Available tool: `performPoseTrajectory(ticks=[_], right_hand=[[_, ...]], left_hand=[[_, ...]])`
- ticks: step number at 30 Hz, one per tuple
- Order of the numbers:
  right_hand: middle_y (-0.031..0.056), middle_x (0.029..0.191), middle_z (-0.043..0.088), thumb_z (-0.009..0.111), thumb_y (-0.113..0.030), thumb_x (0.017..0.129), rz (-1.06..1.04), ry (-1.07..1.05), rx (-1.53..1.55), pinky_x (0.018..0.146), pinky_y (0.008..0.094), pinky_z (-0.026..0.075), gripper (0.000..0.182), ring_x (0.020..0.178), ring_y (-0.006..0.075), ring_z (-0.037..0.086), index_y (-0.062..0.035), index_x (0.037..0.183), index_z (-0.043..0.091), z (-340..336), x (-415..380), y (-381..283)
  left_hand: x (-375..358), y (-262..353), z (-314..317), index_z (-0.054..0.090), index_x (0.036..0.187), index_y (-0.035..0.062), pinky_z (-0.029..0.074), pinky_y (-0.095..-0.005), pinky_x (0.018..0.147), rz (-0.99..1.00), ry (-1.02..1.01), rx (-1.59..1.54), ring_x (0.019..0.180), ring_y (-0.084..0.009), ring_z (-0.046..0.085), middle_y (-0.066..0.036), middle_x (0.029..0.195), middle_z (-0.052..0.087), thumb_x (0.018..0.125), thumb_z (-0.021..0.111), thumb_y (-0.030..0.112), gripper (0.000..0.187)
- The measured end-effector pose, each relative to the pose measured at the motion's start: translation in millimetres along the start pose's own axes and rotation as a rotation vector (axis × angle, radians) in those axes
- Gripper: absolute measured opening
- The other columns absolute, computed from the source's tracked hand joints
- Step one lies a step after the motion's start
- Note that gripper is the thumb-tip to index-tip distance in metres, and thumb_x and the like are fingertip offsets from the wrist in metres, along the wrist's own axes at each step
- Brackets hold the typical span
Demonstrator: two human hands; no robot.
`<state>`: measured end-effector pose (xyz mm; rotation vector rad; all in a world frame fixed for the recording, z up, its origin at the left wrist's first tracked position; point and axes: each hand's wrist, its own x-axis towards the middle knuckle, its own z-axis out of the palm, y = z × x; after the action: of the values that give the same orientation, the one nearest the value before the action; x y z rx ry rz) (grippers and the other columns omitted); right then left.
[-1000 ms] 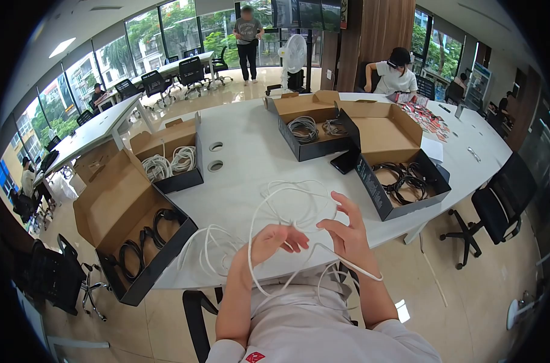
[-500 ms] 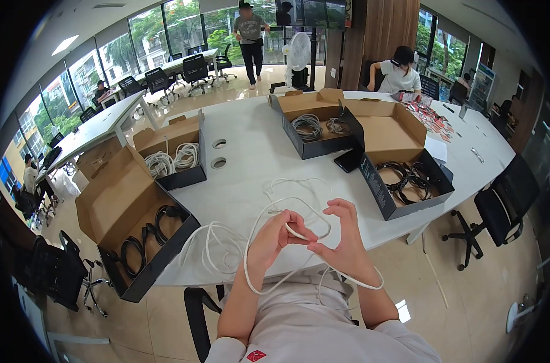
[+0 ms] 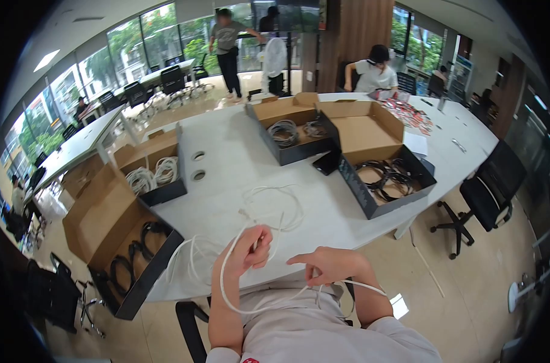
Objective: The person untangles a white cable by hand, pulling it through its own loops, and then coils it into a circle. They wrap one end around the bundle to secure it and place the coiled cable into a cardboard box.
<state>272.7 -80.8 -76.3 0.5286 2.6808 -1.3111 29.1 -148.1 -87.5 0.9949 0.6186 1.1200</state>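
Observation:
My left hand (image 3: 251, 249) is closed in a fist around a white cable (image 3: 222, 279), with a loop hanging down past my wrist and across my lap. To its right, my right hand (image 3: 334, 265) has its index finger stretched left and the other fingers curled on the cable. Part of that cable crosses my right forearm. A loose white coil (image 3: 296, 206) lies on the table just beyond my hands. More white cable loops (image 3: 193, 257) rest by the table's front edge at the left.
Open boxes hold black cables (image 3: 130, 257), white cables (image 3: 154, 175), grey cables (image 3: 284, 133) and black cables (image 3: 384, 178). A black phone (image 3: 326, 162) lies between two boxes on the white table (image 3: 226, 133). A seated person (image 3: 378, 75) is across the table; another person (image 3: 228, 51) stands behind.
My hands have moved lower and apart; the left has closed into a fist and the right index finger now points left. The view has shifted, and the standing person has an arm stretched toward the fan.

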Motion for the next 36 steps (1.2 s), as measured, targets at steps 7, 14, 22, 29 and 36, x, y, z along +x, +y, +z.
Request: performPoseTrajectory(ticks=[7,14,22,29,36], right_hand=[[0.005,0.083,0.071,0.065,-0.004,0.078,-0.266,0.172,0.425,0.052,0.0179,0.042,0.055,0.052,0.0038,0.054,-0.0045,0.131,0.05,-29.9,-49.7,0.7],[0.0052,0.072,0.065,0.065,-0.004,0.069,-0.034,0.525,-0.004,0.051,0.025,0.044,0.063,0.051,0.0119,0.053,-0.0081,0.131,0.051,-19.2,-34.4,8.1],[0.0051,0.075,0.065,0.066,-0.002,0.071,0.049,0.658,0.047,0.053,0.0273,0.046,0.058,0.055,0.014,0.057,-0.0075,0.127,0.051,-16.5,-30.4,9.2],[0.0009,0.078,0.058,0.065,0.004,0.073,0.029,0.627,0.196,0.048,0.0191,0.038,0.051,0.052,0.0031,0.047,-0.0067,0.122,0.056,-31.3,-56.5,9.4],[0.0004,0.078,0.058,0.064,0.003,0.073,0.046,0.471,0.274,0.049,0.0187,0.038,0.048,0.052,0.002,0.045,-0.0069,0.119,0.059,-42.5,-76.5,17.4]], left_hand=[[0.5,0.8,2.4,0.049,0.086,0.0055,0.017,-0.023,0.041,-0.091,0.084,-0.109,0.044,-0.0044,0.018,0.007,0.054,0.025,0.097,0.035,0.057,0.054],[12.2,-14.3,27.4,0.049,0.11,0.0017,0.023,-0.0195,0.054,-0.005,-0.163,0.011,0.06,-0.0046,0.027,0.005,0.071,0.032,0.086,0.051,0.066,0.068],[13.6,-9.9,61.5,0.05,0.107,0.0027,0.036,-0.0209,0.058,-0.135,-0.033,0.649,0.063,-0.0053,0.038,0.003,0.073,0.043,0.087,0.061,0.009,0.023],[-6.4,11.8,25.2,0.05,0.105,0.0048,0.036,-0.0225,0.05,0.219,0.263,-0.062,0.051,-0.008,0.043,0.001,0.061,0.044,0.096,0.05,0.015,0.013],[-42.8,39.7,-27.6,0.049,0.102,0.0053,0.031,-0.0238,0.042,0.543,0.069,-0.619,0.041,-0.0078,0.034,0.004,0.054,0.036,0.102,0.039,0.023,0.02]])
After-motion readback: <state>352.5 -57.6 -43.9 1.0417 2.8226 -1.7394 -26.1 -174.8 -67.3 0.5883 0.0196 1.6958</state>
